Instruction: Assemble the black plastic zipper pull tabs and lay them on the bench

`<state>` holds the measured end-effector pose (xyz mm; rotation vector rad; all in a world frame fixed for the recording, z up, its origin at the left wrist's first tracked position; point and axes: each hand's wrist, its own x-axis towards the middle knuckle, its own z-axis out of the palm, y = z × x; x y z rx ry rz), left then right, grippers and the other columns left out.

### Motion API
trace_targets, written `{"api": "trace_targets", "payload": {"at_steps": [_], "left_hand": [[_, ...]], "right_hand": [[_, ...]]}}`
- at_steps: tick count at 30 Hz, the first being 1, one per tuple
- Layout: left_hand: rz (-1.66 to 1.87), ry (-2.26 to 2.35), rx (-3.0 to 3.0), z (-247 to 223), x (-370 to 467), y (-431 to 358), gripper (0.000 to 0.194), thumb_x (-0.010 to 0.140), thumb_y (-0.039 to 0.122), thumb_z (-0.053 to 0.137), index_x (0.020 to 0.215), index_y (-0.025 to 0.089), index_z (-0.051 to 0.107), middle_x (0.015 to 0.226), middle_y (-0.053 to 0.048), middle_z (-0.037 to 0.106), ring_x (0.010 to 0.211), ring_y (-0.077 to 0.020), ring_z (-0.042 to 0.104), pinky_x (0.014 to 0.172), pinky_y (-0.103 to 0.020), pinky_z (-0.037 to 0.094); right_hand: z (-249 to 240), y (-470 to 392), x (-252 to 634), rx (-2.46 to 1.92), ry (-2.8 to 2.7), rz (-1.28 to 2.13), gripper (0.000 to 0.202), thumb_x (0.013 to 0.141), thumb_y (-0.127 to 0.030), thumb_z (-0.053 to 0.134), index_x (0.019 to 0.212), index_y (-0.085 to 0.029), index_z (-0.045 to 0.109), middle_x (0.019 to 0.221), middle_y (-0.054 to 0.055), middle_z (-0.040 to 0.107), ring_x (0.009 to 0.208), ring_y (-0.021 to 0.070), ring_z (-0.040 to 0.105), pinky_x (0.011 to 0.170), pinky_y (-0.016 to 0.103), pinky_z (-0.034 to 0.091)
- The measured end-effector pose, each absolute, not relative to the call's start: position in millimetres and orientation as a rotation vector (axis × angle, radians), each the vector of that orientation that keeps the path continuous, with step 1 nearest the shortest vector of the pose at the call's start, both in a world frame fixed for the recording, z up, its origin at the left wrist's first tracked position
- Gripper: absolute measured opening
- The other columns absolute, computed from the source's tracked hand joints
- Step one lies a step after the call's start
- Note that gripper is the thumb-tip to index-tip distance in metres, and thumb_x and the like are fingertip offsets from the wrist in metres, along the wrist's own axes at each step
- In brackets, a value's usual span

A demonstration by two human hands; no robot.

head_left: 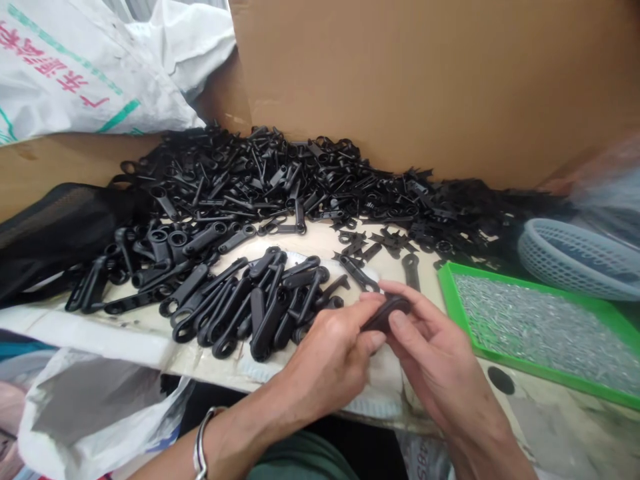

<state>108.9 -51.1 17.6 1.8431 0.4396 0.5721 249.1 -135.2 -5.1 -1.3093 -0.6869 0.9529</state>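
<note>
A: Brown cardboard wall (435, 87) at the back, biggest thing in shot. What's against it?

B: Loose heap of black plastic parts (280, 180) piled on the desk (125, 337), running along the foot of the cardboard. Nearer in, a tidier cluster of longer black handles (250, 300) lying side by side.

A: Containers?

B: White woven sack (75, 67) top left, contents not visible. Green tray (453, 293) on the right, filled with tiny silver metal pieces (540, 327), too small to tell what kind. Behind it a pale blue mesh basket (575, 257), inside unclear. Black mesh bag (50, 227) at the left edge, white plastic bag (90, 407) below the desk edge.

A: Writing?

B: Red characters and green stripes on the sack, cut off, can't read them. Digits at the bottom edge, partly hidden.

A: Hands?

B: Left hand (330, 360) and right hand (440, 360) meet at front centre, just left of the tray. Both pinch one black part (387, 313), narrow grip, thumbs and fingertips closed on it, held just above the desk. Metal bracelet (200, 443) on the left wrist.
</note>
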Motion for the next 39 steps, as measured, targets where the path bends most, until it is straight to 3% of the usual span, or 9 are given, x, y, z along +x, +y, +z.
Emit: {"api": "trace_targets", "payload": {"at_steps": [10,15,18,21,25,31,34,36,39], "left_hand": [[0.574,0.522,1.763,11,115,-57,0.027,0.088,0.010,0.053,0.108,0.017,0.071,0.088,0.000,0.072,0.074,-0.0138,0.063,0.069,-0.024,0.047],[0.483,0.560,1.437,7,125,-51,0.025,0.085,0.016,0.059,0.105,0.017,0.074,0.085,-0.002,0.070,0.075,-0.0155,0.061,0.072,-0.027,0.050],[0.562,0.509,1.058,13,130,-49,0.026,0.081,0.019,0.067,0.105,0.014,0.074,0.087,-0.004,0.070,0.076,-0.0131,0.060,0.075,-0.025,0.049],[0.642,0.500,0.796,19,132,-50,0.025,0.078,0.019,0.074,0.102,0.013,0.075,0.088,-0.004,0.069,0.077,-0.0109,0.058,0.076,-0.022,0.047],[0.605,0.428,0.677,19,133,-54,0.029,0.078,0.021,0.075,0.105,0.012,0.071,0.092,-0.006,0.068,0.084,-0.0128,0.060,0.087,-0.027,0.047],[0.892,0.602,1.575,18,114,-51,0.046,0.086,0.024,0.068,0.129,0.020,0.053,0.136,-0.011,0.055,0.124,-0.0251,0.052,0.107,-0.043,0.039],[0.714,0.460,2.274,20,106,-50,0.017,0.095,0.022,0.056,0.110,0.018,0.062,0.111,-0.009,0.067,0.113,-0.0259,0.056,0.107,-0.048,0.035],[0.516,0.422,2.357,20,105,-52,0.020,0.099,0.025,0.047,0.092,0.016,0.063,0.086,-0.007,0.066,0.090,-0.0225,0.060,0.091,-0.042,0.044],[0.473,0.394,2.173,15,111,-56,0.018,0.098,0.023,0.047,0.100,0.016,0.063,0.093,-0.007,0.068,0.090,-0.0211,0.062,0.081,-0.032,0.048]], "right_hand": [[-8,-141,246,-1.482,-0.727,0.680,0.030,0.084,-0.038,0.075,0.111,-0.025,0.075,0.092,0.004,0.077,0.084,0.0195,0.073,0.080,0.031,0.060],[-5,-129,248,-1.393,-0.679,0.802,0.031,0.083,-0.040,0.076,0.109,-0.023,0.072,0.084,0.003,0.076,0.076,0.0186,0.072,0.071,0.029,0.061],[-4,-128,250,-1.347,-0.648,0.815,0.040,0.087,-0.040,0.073,0.124,-0.030,0.065,0.109,0.004,0.075,0.098,0.0200,0.071,0.082,0.031,0.060],[-6,-132,241,-1.431,-0.686,0.609,0.037,0.082,-0.039,0.076,0.117,-0.031,0.065,0.126,0.003,0.068,0.116,0.0202,0.064,0.093,0.030,0.056],[-6,-136,229,-1.651,-0.873,0.472,0.029,0.080,-0.044,0.076,0.101,-0.027,0.068,0.106,0.004,0.073,0.090,0.0216,0.071,0.076,0.033,0.060],[12,-149,265,-1.699,-1.413,0.159,0.012,0.088,-0.033,0.066,0.097,-0.027,0.073,0.098,0.005,0.070,0.095,0.0248,0.066,0.086,0.040,0.054],[23,-157,278,-1.678,-1.568,0.188,0.011,0.089,-0.034,0.067,0.097,-0.030,0.073,0.096,0.004,0.069,0.092,0.0236,0.066,0.081,0.036,0.054],[26,-160,277,-1.684,-1.466,0.241,0.017,0.087,-0.035,0.069,0.104,-0.032,0.070,0.097,0.001,0.070,0.085,0.0206,0.067,0.075,0.031,0.055],[21,-160,267,-1.682,-1.266,0.329,0.022,0.086,-0.034,0.069,0.109,-0.032,0.068,0.100,-0.001,0.072,0.085,0.0192,0.069,0.074,0.028,0.058]]}}
